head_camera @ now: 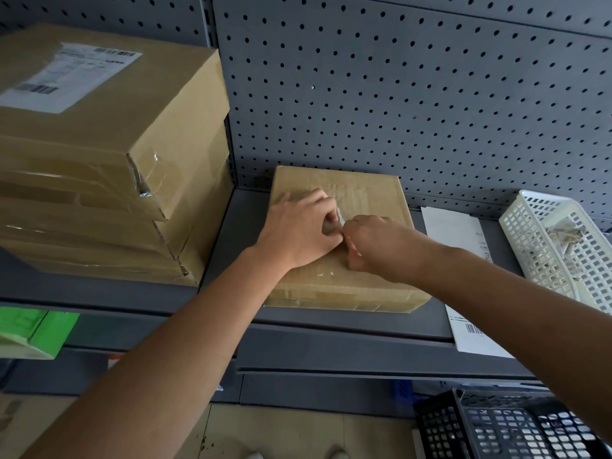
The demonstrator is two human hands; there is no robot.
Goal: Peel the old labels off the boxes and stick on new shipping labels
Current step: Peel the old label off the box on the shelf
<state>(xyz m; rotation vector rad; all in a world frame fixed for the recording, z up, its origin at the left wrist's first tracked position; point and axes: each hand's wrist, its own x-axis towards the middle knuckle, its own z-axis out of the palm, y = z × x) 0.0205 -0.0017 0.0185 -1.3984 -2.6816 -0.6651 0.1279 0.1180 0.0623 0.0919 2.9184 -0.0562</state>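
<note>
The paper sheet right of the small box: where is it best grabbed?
Pinch the paper sheet by its near end, from the front. That end juts past the shelf edge, free underneath; the rest lies flat.

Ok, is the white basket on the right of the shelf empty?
No, the white basket holds a small heap of crumpled paper scraps at its far end.
</note>
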